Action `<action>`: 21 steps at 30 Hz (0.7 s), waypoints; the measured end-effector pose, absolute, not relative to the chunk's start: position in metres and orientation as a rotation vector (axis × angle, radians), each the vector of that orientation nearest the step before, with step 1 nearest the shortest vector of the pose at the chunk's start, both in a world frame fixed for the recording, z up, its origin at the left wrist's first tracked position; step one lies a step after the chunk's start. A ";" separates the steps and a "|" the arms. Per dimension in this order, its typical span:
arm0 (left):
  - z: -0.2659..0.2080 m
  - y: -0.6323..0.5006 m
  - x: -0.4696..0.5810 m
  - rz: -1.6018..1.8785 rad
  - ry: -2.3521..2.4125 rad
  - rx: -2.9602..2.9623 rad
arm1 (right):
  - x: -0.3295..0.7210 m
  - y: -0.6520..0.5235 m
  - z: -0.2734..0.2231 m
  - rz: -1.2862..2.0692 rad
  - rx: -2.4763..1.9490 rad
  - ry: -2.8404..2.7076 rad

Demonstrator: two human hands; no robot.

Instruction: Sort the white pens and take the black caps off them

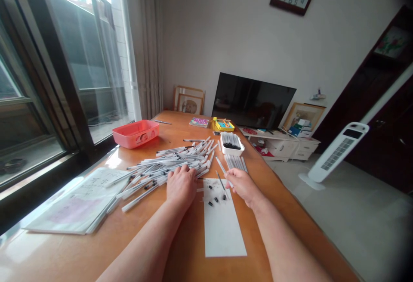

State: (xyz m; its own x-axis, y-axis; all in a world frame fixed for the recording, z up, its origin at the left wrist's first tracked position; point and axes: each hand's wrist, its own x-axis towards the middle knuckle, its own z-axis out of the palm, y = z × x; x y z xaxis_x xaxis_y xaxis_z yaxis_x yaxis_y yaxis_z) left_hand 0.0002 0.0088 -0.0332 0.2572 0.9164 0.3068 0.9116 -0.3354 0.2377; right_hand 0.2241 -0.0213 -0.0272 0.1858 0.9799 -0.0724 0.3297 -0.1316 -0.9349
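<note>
Glossy brown wooden bench (pixel 187 249) before a pale grey wall (pixel 200 23); my right hand (pixel 241 184) pinches a slim whitish plastic pen (pixel 222 166) near a white paper sheet (pixel 225 234); I judge it light, stiff, slippery, best held mid-barrel; my left hand (pixel 181 184) meets a loose pen heap (pixel 179 160); its grip I can't tell.
</note>
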 end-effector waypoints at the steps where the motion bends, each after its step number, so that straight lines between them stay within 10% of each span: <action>1: -0.031 0.007 0.002 0.624 1.793 2.486 | 0.227 -0.022 -0.026 0.971 -1.614 -1.257; 21: -0.027 0.006 0.006 1.061 1.539 2.222 | 0.224 -0.027 -0.022 1.305 -1.285 -1.200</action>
